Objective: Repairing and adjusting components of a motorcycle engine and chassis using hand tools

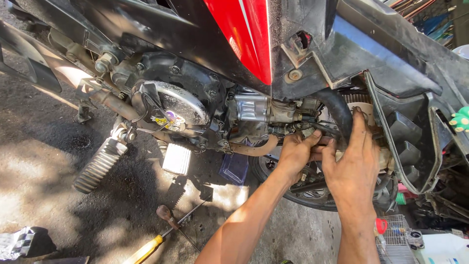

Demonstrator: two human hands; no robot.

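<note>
Right now both my hands are tucked in under the motorcycle's red side panel [242,34], at the cramped spot just ahead of the engine. My left hand [295,154] comes up from below, its fingers curled together around something in the tangle of wires and small fittings [298,128] beneath the silver metal block [251,106]; what exactly they pinch is hidden behind my knuckles, so I cannot tell whether it is a connector or a thin hose. My right hand [352,164] lies just beside it, touching it at the thumb, fingers stretched upward and slightly apart, the tips pressing on the thick black rubber hose [337,110] where it bends down by the pale round part behind it. That hand grips nothing that I can see; it rests flat against the hose.

I judge I am in the middle of working a hose or plug at this junction, one hand steadying while the other feels for the fitting. The next move calls for a firm hold with the left fingers and a steady push from the right, with care for the thin wires crowded close by.

Lower on the bike, the round chrome engine cover [178,105] and the ribbed footpeg [100,166] sit well apart from my hands. On the concrete lie a yellow-handled screwdriver [146,249] and a second tool with a brown handle [166,215], both untouched.
</note>
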